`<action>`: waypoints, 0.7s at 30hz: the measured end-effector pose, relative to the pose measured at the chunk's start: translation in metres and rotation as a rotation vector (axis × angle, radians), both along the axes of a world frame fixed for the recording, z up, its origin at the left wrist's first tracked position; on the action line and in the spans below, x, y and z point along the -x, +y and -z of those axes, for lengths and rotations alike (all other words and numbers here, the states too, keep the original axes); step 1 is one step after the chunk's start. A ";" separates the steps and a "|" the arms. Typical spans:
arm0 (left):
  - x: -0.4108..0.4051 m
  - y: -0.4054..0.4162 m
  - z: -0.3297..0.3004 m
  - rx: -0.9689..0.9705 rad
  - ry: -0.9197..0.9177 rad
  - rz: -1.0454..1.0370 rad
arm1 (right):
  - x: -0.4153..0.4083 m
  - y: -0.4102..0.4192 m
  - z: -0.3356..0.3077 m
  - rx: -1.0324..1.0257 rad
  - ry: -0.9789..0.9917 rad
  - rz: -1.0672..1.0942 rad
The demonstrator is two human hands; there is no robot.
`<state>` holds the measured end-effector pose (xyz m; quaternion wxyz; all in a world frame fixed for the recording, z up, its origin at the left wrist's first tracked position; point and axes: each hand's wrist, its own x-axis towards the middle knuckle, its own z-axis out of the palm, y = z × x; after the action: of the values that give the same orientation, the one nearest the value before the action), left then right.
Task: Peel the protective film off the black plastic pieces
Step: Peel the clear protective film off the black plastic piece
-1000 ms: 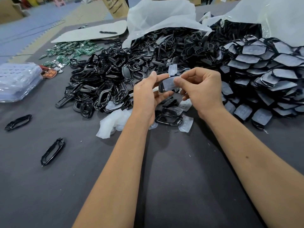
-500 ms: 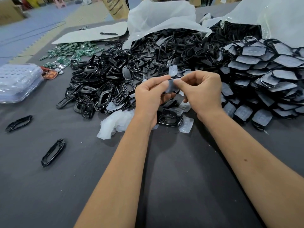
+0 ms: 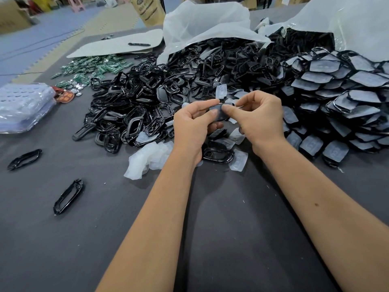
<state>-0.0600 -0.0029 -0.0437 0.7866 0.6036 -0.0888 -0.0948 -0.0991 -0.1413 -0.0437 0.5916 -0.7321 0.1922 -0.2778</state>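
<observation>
Head view: left hand (image 3: 192, 123) and right hand (image 3: 260, 116) both pinched on one black plastic piece (image 3: 221, 112), thumbs meeting on its face, likely hunting the film's edge. Held above the gray table (image 3: 231, 239), over peeled film scraps (image 3: 147, 160). Behind, filmed pieces (image 3: 347, 98) and black frames (image 3: 147, 102) spilling from white bags (image 3: 206, 20).

Print on the brown paper sack (image 3: 148, 11) is too blurred to read.
</observation>
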 end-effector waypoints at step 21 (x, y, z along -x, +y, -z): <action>0.003 -0.001 -0.002 0.006 -0.049 -0.010 | 0.004 0.007 -0.008 -0.330 -0.039 -0.208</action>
<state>-0.0632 -0.0037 -0.0419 0.7866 0.6037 -0.1053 -0.0756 -0.1027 -0.1346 -0.0358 0.7326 -0.6356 0.1470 -0.1943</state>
